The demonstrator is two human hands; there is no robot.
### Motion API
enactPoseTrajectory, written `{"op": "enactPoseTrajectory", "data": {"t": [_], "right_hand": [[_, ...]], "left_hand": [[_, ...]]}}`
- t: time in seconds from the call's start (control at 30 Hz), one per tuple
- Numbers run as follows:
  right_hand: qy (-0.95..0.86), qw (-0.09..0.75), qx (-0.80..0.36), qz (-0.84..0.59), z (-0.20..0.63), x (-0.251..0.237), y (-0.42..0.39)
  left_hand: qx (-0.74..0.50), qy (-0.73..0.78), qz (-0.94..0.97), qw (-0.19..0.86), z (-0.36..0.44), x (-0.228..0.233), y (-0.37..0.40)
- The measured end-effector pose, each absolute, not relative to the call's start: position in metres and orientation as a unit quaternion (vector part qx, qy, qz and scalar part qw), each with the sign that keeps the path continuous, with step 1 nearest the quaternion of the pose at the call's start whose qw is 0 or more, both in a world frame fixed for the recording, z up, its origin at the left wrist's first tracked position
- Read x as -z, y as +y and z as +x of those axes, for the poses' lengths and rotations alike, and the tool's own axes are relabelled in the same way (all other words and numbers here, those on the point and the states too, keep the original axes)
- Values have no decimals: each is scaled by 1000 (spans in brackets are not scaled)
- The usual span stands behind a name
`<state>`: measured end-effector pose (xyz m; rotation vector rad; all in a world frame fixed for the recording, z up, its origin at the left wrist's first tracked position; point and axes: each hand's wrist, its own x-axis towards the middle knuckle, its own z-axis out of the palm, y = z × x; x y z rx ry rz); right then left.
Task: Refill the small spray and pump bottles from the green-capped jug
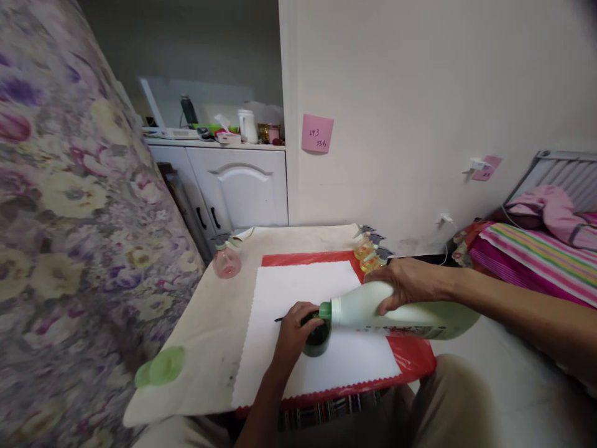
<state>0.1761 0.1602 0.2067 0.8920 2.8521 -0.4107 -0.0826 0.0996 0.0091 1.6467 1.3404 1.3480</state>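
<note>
My right hand (407, 283) grips a large pale green bottle (420, 314), tipped on its side with its green neck pointing left. The neck meets the mouth of a small dark green bottle (318, 338) that stands on a white sheet (298, 292). My left hand (295, 330) is wrapped around this small bottle and steadies it. A thin dark stick pokes out to the left of my left hand. The white sheet lies on a red plastic layer (413, 358) on a small table.
A green cap (165, 366) lies at the table's near left corner. A pink spray bottle (226, 258) stands at the far left, yellow spray bottles (368, 252) at the far right. A floral fabric surface rises on the left, a wall behind, a striped bed to the right.
</note>
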Motion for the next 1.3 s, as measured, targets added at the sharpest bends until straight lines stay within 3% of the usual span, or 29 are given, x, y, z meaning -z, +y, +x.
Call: {"op": "enactPoseTrajectory", "data": {"t": [1.3], "right_hand": [[945,64,126,294,178,-206,162]], "left_hand": [[-509,499,634,299,-84,-4,101]]}}
